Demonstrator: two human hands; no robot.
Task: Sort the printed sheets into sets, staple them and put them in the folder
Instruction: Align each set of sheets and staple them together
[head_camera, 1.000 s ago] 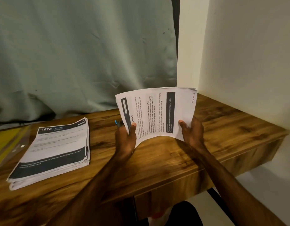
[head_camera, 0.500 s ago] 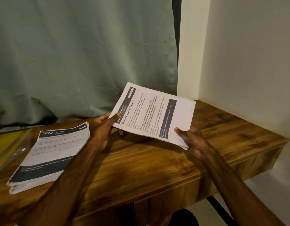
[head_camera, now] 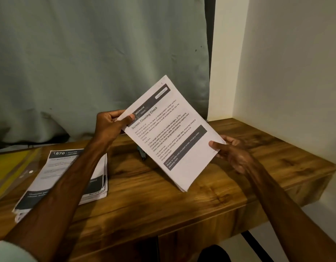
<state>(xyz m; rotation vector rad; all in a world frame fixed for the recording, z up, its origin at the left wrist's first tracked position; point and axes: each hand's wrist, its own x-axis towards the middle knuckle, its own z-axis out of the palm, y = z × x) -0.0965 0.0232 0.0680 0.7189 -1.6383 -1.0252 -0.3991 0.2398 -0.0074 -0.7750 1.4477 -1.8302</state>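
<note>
I hold a thin set of printed sheets [head_camera: 171, 133], headed "Screen Cleaning Check", tilted above the wooden desk [head_camera: 182, 208]. My left hand [head_camera: 110, 125] pinches its top left corner between thumb and fingers. My right hand [head_camera: 231, 152] grips its right edge, thumb on the front. A second stack of printed sheets [head_camera: 57, 171] lies flat on the desk at the left, partly under my left forearm. A small stapler [head_camera: 142, 154] peeks out behind the held set, mostly hidden. A yellow folder in a clear sleeve [head_camera: 10, 167] lies at the far left.
A grey-green curtain [head_camera: 99, 63] hangs behind the desk. A white wall [head_camera: 288, 72] closes off the right side and back corner. The desk's front edge runs across below my arms, with bare wood between the two paper stacks.
The held set has turned from sideways to nearly upright and risen. My left hand moved up to the top left corner; my right hand shifted right along the edge.
</note>
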